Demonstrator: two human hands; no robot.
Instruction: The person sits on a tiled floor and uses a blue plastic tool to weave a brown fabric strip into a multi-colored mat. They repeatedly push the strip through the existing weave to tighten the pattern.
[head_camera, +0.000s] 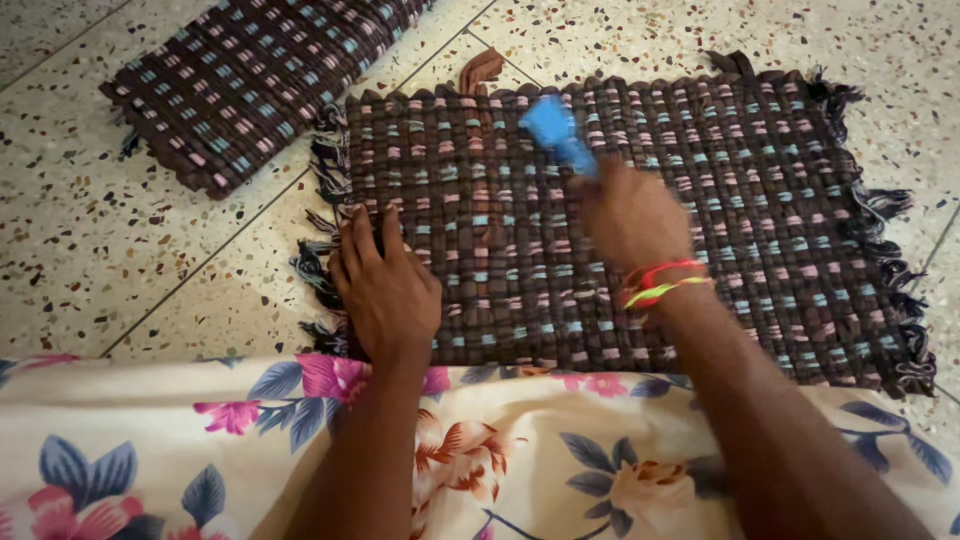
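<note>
Two woven mats on the speckled floor (120, 250): near mat (700, 200) under both hands, second mat (250, 80) cut off at top edge; left hand (385, 285) spread flat on its fringed left end, right hand (630, 215) blurred, closed around one blue tool (558, 135), shape unclear, floral cloth (150, 450) covering the lap.

A dark brown woven mat (640, 220) lies flat on the floor, a blue brush (560, 135) upon it.

Speckled terrazzo floor (120, 230); dark tile joints.
</note>
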